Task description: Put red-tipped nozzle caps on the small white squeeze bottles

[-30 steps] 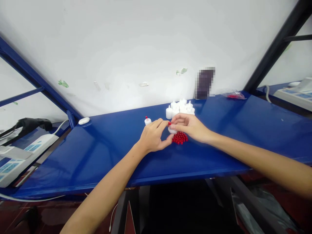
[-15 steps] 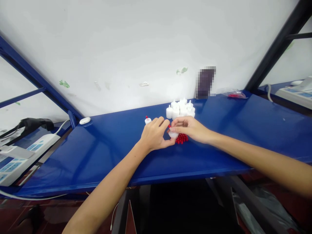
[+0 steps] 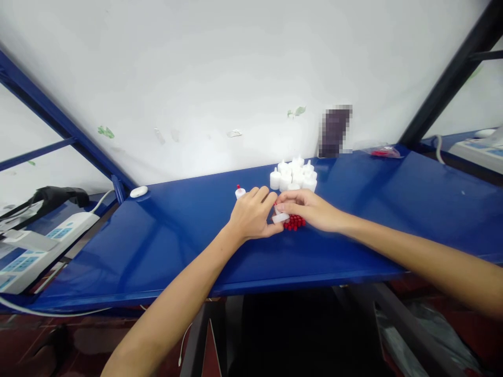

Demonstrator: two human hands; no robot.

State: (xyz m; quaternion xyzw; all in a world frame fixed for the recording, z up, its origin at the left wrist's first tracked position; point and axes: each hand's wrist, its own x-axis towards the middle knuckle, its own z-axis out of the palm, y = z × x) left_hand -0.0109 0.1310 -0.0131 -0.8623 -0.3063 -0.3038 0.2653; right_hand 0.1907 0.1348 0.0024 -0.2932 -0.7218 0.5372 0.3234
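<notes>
My left hand and my right hand meet over the blue table. Together they pinch a small white bottle, tilted on its side between the fingertips. A red cap shows at its top by my right thumb and forefinger. Just under my right hand lies a heap of small red caps. Behind the hands stands a cluster of several white bottles without caps. One capped white bottle stands alone to the left of my left hand.
A white wall rises behind the table. A small white oval object lies at the back left. A plastic bag with red pieces sits at the back right. White devices with blue keys rest on the left bench. Dark frame posts flank the table.
Both hands have sunk a little toward the table with the bottle, which now lies more tilted. The view has shifted slightly.
</notes>
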